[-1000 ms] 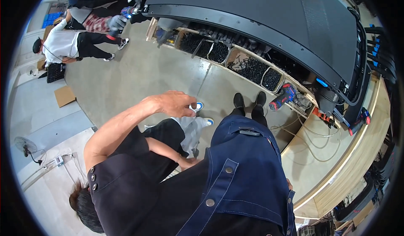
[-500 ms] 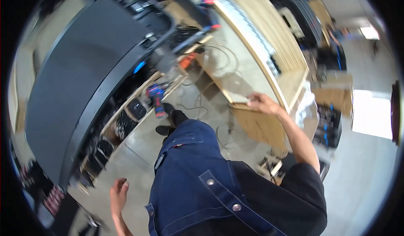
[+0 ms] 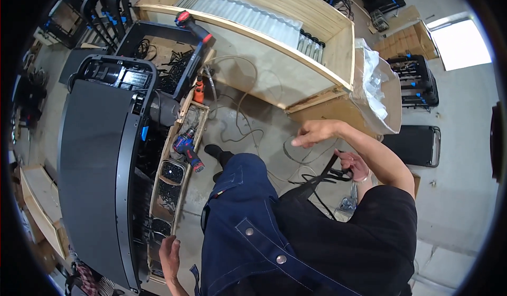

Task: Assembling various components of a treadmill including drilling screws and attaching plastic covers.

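Observation:
My left hand [image 3: 169, 256] hangs beside a long wooden parts tray [image 3: 183, 190] of black screws, its fingers loosely bent and apart, with nothing visible in it. My right hand [image 3: 316, 133] is held out over the floor, near the corner of a large wooden crate [image 3: 240, 45]. Its fingers are curled together, and anything inside them is hidden. A blue and red cordless drill [image 3: 186, 149] lies on the tray. Just below my right forearm, another person's hand [image 3: 353, 164] grips black straps or cables [image 3: 311, 186].
Left of the tray lies a big dark treadmill-like machine [image 3: 95, 174]. A second power tool [image 3: 193, 26] rests between a black bin [image 3: 138, 42] and the crate. A hose [image 3: 240, 106] loops over the floor. At right stand an open carton [image 3: 388, 106] and a dark panel [image 3: 414, 145].
My view has turned, so the crate now lies across the top. My left hand is now beside the parts tray. Another person's hand with black straps has come into view.

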`<action>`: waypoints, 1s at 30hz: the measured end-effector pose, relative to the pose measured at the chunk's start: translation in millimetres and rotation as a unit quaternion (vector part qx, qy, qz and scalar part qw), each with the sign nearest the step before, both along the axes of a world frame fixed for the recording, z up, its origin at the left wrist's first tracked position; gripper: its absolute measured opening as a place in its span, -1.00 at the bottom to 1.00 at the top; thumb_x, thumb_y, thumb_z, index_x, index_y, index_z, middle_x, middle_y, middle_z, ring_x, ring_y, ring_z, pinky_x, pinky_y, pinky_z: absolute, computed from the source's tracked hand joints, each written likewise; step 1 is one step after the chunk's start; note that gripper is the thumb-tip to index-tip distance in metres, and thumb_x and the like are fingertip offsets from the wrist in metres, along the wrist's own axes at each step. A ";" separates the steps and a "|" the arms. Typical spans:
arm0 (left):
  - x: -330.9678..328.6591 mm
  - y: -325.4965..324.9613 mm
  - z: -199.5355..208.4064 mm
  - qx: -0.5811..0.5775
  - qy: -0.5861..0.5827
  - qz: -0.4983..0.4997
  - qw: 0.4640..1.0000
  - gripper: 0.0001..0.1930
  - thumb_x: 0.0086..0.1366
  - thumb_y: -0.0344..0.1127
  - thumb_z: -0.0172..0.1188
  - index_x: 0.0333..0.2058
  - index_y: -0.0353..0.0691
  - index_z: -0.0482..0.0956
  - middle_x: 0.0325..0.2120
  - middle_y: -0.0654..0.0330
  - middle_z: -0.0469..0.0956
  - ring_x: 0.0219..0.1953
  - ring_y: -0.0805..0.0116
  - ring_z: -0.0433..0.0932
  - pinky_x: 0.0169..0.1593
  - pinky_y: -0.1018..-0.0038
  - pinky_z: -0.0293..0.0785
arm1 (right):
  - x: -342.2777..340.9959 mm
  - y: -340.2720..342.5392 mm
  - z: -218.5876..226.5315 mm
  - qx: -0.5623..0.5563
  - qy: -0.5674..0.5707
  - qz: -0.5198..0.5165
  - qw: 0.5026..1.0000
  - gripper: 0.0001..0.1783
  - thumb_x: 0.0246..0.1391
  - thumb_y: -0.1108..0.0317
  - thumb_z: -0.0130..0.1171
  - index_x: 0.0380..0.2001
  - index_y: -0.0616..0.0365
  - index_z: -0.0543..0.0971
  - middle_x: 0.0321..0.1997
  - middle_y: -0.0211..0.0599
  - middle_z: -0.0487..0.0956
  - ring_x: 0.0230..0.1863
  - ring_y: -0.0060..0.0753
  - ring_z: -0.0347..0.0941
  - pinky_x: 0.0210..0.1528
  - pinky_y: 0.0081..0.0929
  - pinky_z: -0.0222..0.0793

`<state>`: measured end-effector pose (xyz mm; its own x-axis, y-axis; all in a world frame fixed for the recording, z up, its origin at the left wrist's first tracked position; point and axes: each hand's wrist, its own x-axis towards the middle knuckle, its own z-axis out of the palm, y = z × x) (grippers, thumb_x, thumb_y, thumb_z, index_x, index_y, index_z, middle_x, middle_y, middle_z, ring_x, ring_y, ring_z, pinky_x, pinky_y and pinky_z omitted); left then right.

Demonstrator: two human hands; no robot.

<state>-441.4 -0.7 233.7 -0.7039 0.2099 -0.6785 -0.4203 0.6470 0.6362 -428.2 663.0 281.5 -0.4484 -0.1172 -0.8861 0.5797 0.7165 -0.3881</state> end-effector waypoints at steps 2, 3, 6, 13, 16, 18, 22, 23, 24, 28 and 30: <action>-3.7 5.6 4.3 -0.004 -0.005 -0.008 1.000 -0.56 0.41 -0.14 0.15 0.02 -0.47 0.52 -0.15 -0.02 0.62 -0.06 0.27 0.56 0.07 0.39 0.44 | -3.8 -1.3 -0.5 -0.007 0.038 -0.049 0.998 -0.20 0.14 -0.38 0.18 -0.18 0.32 0.65 -0.32 -0.26 0.66 -0.30 -0.39 0.57 -0.24 -0.40 0.51; -6.6 8.5 4.5 -0.008 -0.010 -0.010 1.000 -0.55 0.41 -0.14 0.15 0.02 -0.47 0.52 -0.14 -0.01 0.62 -0.06 0.27 0.56 0.07 0.40 0.43 | -5.0 0.3 2.3 -0.005 0.039 -0.054 0.998 -0.20 0.14 -0.38 0.18 -0.18 0.32 0.65 -0.32 -0.26 0.66 -0.30 -0.39 0.57 -0.24 -0.40 0.51; -10.6 14.6 0.9 0.006 -0.010 -0.009 1.000 -0.55 0.41 -0.15 0.16 0.03 -0.48 0.51 -0.15 0.00 0.61 -0.07 0.27 0.55 0.06 0.39 0.44 | -13.2 2.5 24.5 -0.015 -0.006 0.007 1.000 -0.22 0.08 -0.35 0.27 -0.19 0.31 0.65 -0.29 -0.25 0.67 -0.27 -0.35 0.58 -0.20 -0.36 0.50; -19.0 36.2 -16.5 0.044 -0.036 -0.035 0.998 -0.47 0.39 -0.06 0.17 0.06 -0.48 0.51 -0.17 -0.01 0.62 -0.07 0.24 0.56 0.06 0.36 0.44 | 15.7 -14.3 107.1 -0.009 -0.094 0.080 0.992 -0.21 -0.22 -0.30 0.52 -0.24 0.28 0.69 -0.27 -0.14 0.70 -0.22 -0.22 0.61 -0.18 -0.28 0.50; -23.5 44.2 -34.7 0.058 -0.053 -0.056 0.995 -0.46 0.38 -0.03 0.18 0.05 -0.48 0.51 -0.18 0.00 0.62 -0.10 0.25 0.57 0.04 0.36 0.45 | 28.4 -26.8 137.0 0.151 -0.144 0.201 0.957 -0.26 -0.28 -0.28 0.55 -0.28 0.21 0.73 -0.32 -0.10 0.72 -0.17 -0.10 0.65 -0.16 -0.24 0.51; -34.8 53.4 -47.7 0.086 -0.049 -0.082 0.992 -0.56 0.40 -0.16 0.18 0.03 -0.47 0.52 -0.21 0.04 0.61 -0.13 0.30 0.57 0.00 0.40 0.45 | 51.0 -29.7 143.5 0.142 -0.164 0.180 0.959 -0.28 -0.27 -0.28 0.54 -0.27 0.18 0.74 -0.30 -0.13 0.72 -0.16 -0.10 0.65 -0.15 -0.24 0.50; -64.5 77.1 -55.3 0.095 -0.055 -0.128 0.986 -0.67 0.41 -0.28 0.18 0.00 -0.45 0.52 -0.25 0.14 0.60 -0.20 0.43 0.53 -0.06 0.48 0.46 | 90.1 -34.1 147.5 0.135 -0.176 0.116 0.968 -0.38 -0.23 -0.16 0.53 -0.23 0.12 0.76 -0.22 -0.18 0.74 -0.12 -0.11 0.65 -0.10 -0.24 0.50; -69.5 79.7 -57.2 0.097 -0.054 -0.136 0.984 -0.67 0.41 -0.28 0.18 0.00 -0.45 0.52 -0.25 0.14 0.60 -0.20 0.43 0.53 -0.06 0.48 0.46 | 96.8 -34.5 146.5 0.139 -0.162 0.106 0.971 -0.42 -0.22 -0.11 0.53 -0.23 0.12 0.76 -0.20 -0.18 0.74 -0.11 -0.11 0.65 -0.09 -0.24 0.51; -75.5 81.5 -59.2 0.103 -0.039 -0.143 0.984 -0.66 0.41 -0.28 0.18 0.00 -0.44 0.52 -0.25 0.15 0.60 -0.21 0.44 0.53 -0.06 0.48 0.46 | 97.8 -39.3 154.3 0.147 -0.193 0.070 0.968 -0.47 -0.22 -0.02 0.53 -0.21 0.12 0.75 -0.18 -0.19 0.74 -0.10 -0.13 0.64 -0.07 -0.25 0.50; -94.9 94.7 -46.3 0.098 -0.010 -0.173 0.980 -0.66 0.41 -0.28 0.17 0.02 -0.43 0.52 -0.24 0.16 0.60 -0.20 0.43 0.54 -0.05 0.48 0.47 | 137.4 -23.8 141.2 0.148 -0.163 0.019 0.975 -0.45 -0.23 0.01 0.55 -0.19 0.13 0.74 -0.17 -0.20 0.74 -0.09 -0.15 0.65 -0.04 -0.26 0.50; -101.7 91.8 -45.3 0.087 0.013 -0.194 0.977 -0.65 0.41 -0.28 0.16 0.03 -0.43 0.51 -0.22 0.14 0.62 -0.18 0.40 0.56 -0.03 0.46 0.47 | 147.6 -15.8 131.0 0.138 -0.127 -0.007 0.982 -0.40 -0.23 0.04 0.56 -0.12 0.17 0.71 -0.11 -0.17 0.72 -0.04 -0.14 0.63 0.01 -0.25 0.50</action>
